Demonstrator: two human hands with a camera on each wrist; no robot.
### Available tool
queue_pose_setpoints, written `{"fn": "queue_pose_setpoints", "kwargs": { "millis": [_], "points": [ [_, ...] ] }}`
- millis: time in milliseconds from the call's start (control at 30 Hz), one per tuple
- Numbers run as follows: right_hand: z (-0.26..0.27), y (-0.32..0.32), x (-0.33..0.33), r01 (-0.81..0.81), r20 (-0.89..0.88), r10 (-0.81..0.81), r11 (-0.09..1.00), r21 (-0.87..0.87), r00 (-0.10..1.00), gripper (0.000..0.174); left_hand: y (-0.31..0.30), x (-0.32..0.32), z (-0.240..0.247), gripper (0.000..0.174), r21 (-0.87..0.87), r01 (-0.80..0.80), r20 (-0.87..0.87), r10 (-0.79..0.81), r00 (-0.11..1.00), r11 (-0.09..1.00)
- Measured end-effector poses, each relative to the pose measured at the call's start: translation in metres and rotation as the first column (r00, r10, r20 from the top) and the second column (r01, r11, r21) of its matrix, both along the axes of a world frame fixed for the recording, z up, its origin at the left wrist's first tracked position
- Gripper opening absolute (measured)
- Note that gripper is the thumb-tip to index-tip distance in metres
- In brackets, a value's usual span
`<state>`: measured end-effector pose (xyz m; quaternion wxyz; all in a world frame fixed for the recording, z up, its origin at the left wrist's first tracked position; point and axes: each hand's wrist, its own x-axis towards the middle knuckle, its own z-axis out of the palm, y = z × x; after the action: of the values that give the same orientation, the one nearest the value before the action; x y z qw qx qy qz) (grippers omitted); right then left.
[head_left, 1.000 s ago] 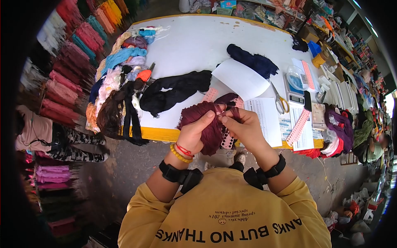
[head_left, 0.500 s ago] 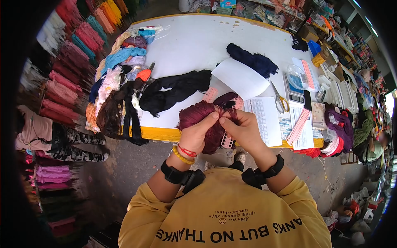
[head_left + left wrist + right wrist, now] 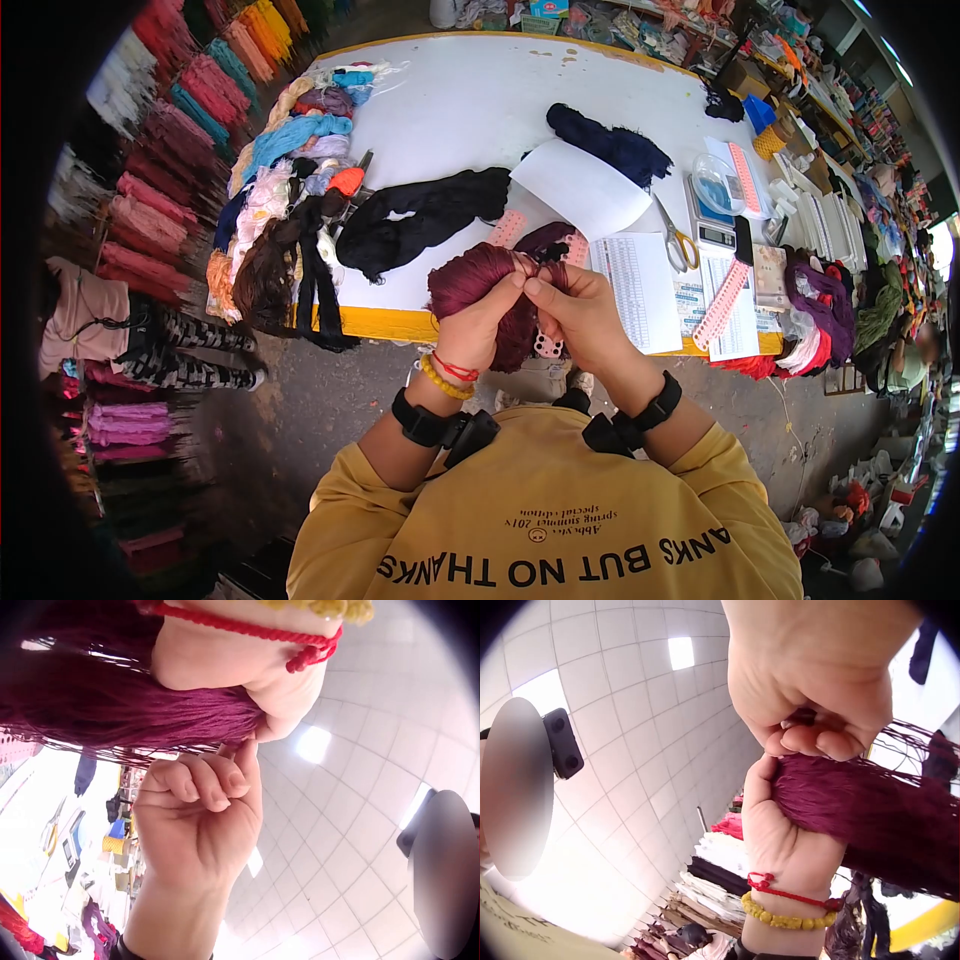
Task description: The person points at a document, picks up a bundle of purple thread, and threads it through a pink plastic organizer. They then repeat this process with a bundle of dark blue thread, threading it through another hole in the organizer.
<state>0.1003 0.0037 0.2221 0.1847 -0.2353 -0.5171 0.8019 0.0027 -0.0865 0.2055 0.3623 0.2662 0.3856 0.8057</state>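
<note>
A burgundy skein of thread (image 3: 468, 280) hangs over the front edge of the table, bunched in my left hand (image 3: 478, 325). In the left wrist view its strands (image 3: 172, 720) gather tightly under the left thumb. My right hand (image 3: 588, 318) meets the left thumb tip, its thumb and index finger pinching strands at the gathered spot. The right wrist view shows the right hand's other fingers (image 3: 836, 744) curled beside the skein. Just beyond the hands lie a dark purple skein (image 3: 545, 240) and a pink perforated strip (image 3: 508, 229).
A black skein (image 3: 425, 215), white sheet (image 3: 580, 190) and navy skein (image 3: 610, 145) lie on the white table (image 3: 450, 100). Scissors (image 3: 685, 250) and a scale (image 3: 716, 235) are to the right. Coloured skeins (image 3: 300, 140) pile along the left edge. Another person (image 3: 90, 320) stands at left.
Both hands have stayed together at the burgundy skein. The right thumb has shifted slightly left, closer against the left thumb, and fewer loose strands show between the hands.
</note>
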Motion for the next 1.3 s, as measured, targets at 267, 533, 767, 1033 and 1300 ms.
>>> {"fn": "queue_pose_setpoints", "kwargs": {
  "millis": [267,533,767,1033,1300],
  "points": [
    [0.001,-0.002,-0.002,0.031,0.051,-0.041,0.983,0.183,0.998,0.011,-0.005,-0.002,-0.002,0.015,-0.066,0.099,0.261,-0.079,0.962,0.993],
    [-0.01,-0.001,-0.006,0.109,-0.128,-0.127,0.984,-0.137,0.984,0.007,-0.005,-0.001,0.001,0.017,0.002,0.089,0.288,-0.086,0.954,0.996],
    [-0.005,0.001,-0.003,0.067,-0.073,-0.073,0.995,-0.075,0.995,0.009,-0.005,-0.001,-0.004,0.014,-0.044,0.066,0.147,-0.059,0.987,0.997],
    [-0.005,0.002,-0.002,0.072,-0.137,-0.116,0.955,-0.287,0.984,0.007,-0.005,-0.001,-0.002,0.014,-0.113,0.037,0.078,-0.028,0.997,0.993],
    [0.007,0.03,0.017,-0.419,-0.576,0.086,0.774,-0.475,0.813,0.032,-0.016,-0.028,-0.012,0.03,0.355,0.295,0.474,-0.443,0.761,0.887]
  ]
}}
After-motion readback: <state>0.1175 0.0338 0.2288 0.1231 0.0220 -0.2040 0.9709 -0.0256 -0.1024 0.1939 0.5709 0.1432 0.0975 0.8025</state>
